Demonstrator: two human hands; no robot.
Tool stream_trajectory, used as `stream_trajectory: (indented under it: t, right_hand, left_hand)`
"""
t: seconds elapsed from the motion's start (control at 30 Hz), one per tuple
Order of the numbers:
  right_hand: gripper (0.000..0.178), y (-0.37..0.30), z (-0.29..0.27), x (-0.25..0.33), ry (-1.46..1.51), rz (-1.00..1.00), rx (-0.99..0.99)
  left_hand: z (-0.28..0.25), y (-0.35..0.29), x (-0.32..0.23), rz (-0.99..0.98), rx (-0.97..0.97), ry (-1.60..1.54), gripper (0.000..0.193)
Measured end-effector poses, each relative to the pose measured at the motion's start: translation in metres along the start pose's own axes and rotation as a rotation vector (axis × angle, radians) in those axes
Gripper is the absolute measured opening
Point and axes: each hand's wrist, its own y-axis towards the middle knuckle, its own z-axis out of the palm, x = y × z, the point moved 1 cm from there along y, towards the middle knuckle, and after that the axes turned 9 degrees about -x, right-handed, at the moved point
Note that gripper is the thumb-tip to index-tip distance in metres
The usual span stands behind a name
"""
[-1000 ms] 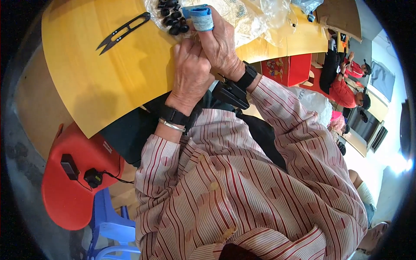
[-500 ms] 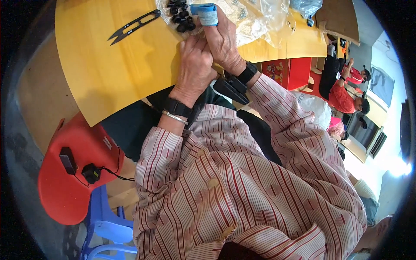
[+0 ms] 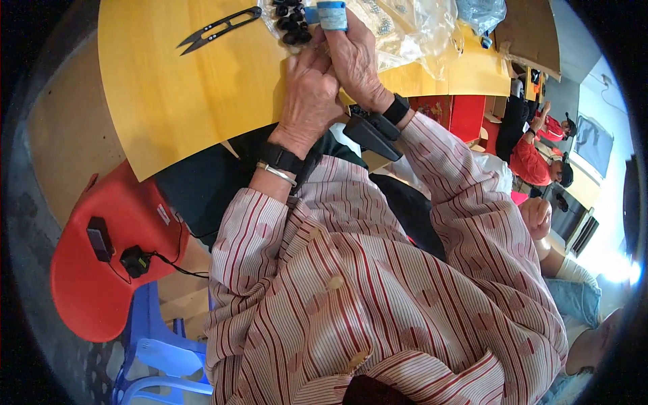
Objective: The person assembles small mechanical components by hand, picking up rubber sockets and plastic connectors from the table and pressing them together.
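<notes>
here, in the head view, both my hands meet at the top centre of the frame, over the far edge of the yellow bench (image 3: 182, 108). my left hand (image 3: 312, 91) is curled, its fingers pressed against my right hand (image 3: 354, 57); whether its grip is clenched on anything i cannot tell, since the fingertips are hidden between the two hands. my right hand's grip is clenched around a small blue cylinder (image 3: 332, 13) wrapped on or held at a fingertip at the very top edge. just left of it, touching my fingers, lies a cluster of small black parts (image 3: 291, 27). a clear plastic bag (image 3: 412, 30) with small pieces inside sits to the upper right of my hands. black thread snips (image 3: 219, 28) lie on the bench in the upper left, well apart from my hands. a red chair (image 3: 101, 270) with a black charger (image 3: 135, 260) on it stands at the lower left, a blue stool (image 3: 158, 354) below it.
</notes>
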Motion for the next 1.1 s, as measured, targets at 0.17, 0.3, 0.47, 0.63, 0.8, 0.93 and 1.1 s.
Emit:
stream_trajectory:
  t: [0.17,0.3,0.47,0.63,0.8,0.93,1.1]
  right_hand:
    - [0.046,-0.012,0.001,0.012,0.578,0.888,0.035]
    - [0.02,-0.014,0.003,0.015,0.503,0.869,-0.14]
    - [0.016,-0.019,0.001,0.012,0.43,0.72,-0.084]
    - [0.019,-0.004,-0.008,0.025,0.566,0.952,-0.149]
    - [0.022,-0.005,-0.001,0.022,0.624,1.091,-0.347]
    - [0.02,-0.01,0.007,0.016,0.572,0.999,-0.372]
    - [0.016,-0.013,-0.001,0.017,0.6,0.935,-0.321]
  left_hand:
    - [0.0,-0.002,0.003,-0.028,-0.004,-0.052,0.05]
    - [0.002,-0.001,0.0,0.018,-0.08,-0.04,0.044]
    - [-0.003,0.001,-0.006,0.022,-0.034,0.005,0.039]
    - [-0.003,-0.001,0.002,0.099,-0.04,0.056,0.029]
    - [0.002,-0.009,0.007,0.141,0.044,0.133,0.034]
    - [0.004,-0.012,0.016,0.177,0.102,0.13,0.04]
    - [0.001,-0.011,0.021,0.2,0.139,0.212,0.045]
